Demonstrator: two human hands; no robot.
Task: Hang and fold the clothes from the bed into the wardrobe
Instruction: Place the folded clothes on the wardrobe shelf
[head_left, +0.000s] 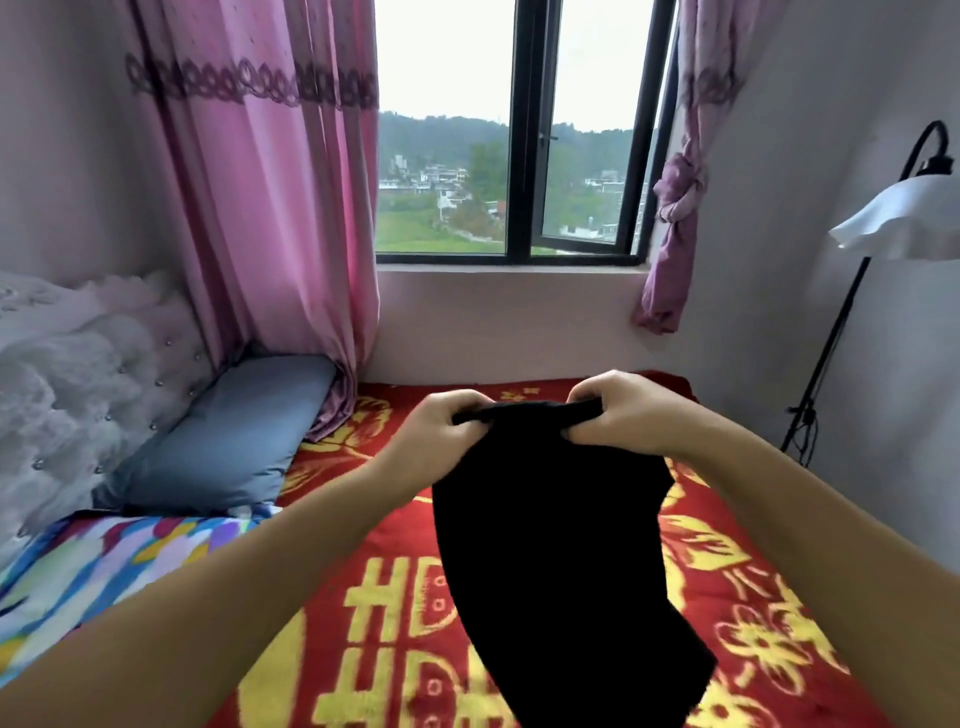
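Note:
A black garment (561, 561) hangs in the air over the bed, stretched along its top edge between both hands. My left hand (441, 431) grips the left end of that edge with curled fingers. My right hand (623, 410) grips the right end the same way. The cloth drops down toward me and its lower part runs out of the bottom of the view. Beneath it lies a red blanket with yellow patterns (395, 613) covering the bed. No wardrobe is in view.
A blue-grey pillow (234, 441) leans at the white tufted headboard (78, 395) on the left, with a colourful sheet (104, 561) in front of it. Pink curtains (270, 208) flank the window (519, 156). A floor lamp (898, 223) stands at the right wall.

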